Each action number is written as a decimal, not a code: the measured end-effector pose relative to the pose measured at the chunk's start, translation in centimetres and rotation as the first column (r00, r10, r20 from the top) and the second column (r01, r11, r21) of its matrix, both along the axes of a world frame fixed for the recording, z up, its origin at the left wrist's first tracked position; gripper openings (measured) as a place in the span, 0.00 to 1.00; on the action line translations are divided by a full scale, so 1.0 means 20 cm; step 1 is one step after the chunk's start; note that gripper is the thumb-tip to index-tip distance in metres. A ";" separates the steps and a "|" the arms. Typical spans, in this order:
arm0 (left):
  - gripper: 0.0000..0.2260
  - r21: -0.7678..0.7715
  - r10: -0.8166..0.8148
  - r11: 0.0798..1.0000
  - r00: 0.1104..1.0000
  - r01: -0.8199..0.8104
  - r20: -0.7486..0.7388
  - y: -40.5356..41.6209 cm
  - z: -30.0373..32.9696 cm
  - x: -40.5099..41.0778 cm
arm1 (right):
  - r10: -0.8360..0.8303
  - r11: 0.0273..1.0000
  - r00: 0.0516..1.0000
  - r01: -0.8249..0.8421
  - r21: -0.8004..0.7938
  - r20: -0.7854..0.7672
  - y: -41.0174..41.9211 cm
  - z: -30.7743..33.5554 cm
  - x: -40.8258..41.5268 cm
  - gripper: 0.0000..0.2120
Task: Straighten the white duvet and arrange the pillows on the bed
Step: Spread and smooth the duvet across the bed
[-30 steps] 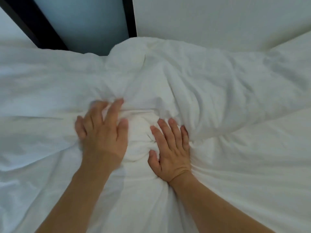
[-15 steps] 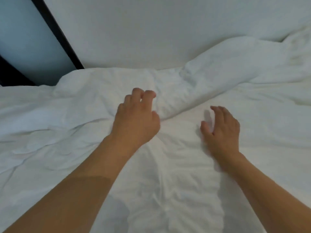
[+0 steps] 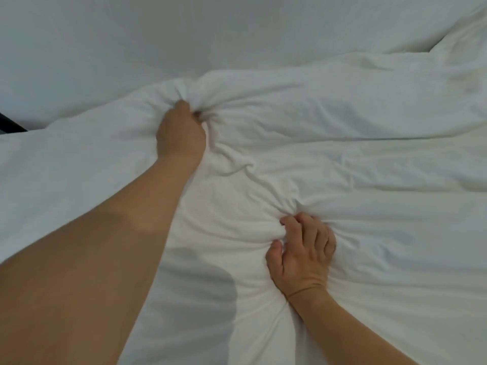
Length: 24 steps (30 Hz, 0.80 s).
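Head view: both hands bunching a rumpled duvet

Head camera looks down on the soft, creased white fabric duvet (image 3: 342, 159), which covers nearly all of the bed below. The left hand (image 3: 180, 133) reaches far forward, its fingers clenched into a bunched fold at the duvet's raised far edge. The right hand (image 3: 303, 256) sits nearer, fingers curled and gripping a gathered knot of cloth. Wrinkles fan out from both grips, so straightening looks only partly done. No pillows can be told apart here, so arranging them seems left to do. Beyond the far edge lies a plain pale surface (image 3: 184, 35), with a dark strip (image 3: 10, 125) at the left. Open cloth spreads to the right, giving room to pull.
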<state>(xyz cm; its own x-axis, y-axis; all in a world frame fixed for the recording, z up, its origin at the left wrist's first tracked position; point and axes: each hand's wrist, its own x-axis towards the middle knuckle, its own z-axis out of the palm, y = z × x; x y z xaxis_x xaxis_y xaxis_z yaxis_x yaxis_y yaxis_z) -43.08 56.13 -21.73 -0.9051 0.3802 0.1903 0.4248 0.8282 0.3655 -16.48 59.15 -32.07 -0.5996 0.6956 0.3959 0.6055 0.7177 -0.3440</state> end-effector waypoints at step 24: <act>0.41 -0.593 0.022 0.803 0.993 0.054 0.120 -1.24 -0.24 0.93 | 0.547 0.828 0.755 -0.551 -0.103 0.362 -0.22 0.19 0.22 0.34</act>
<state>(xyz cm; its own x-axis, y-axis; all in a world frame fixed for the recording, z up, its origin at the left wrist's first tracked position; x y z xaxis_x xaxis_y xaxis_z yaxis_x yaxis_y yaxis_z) -24.47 31.37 -26.52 -0.8988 0.3985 -0.1826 0.4260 0.8923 -0.1495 -12.15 54.85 -28.27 -0.9767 0.1999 0.0785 0.1840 0.9675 -0.1737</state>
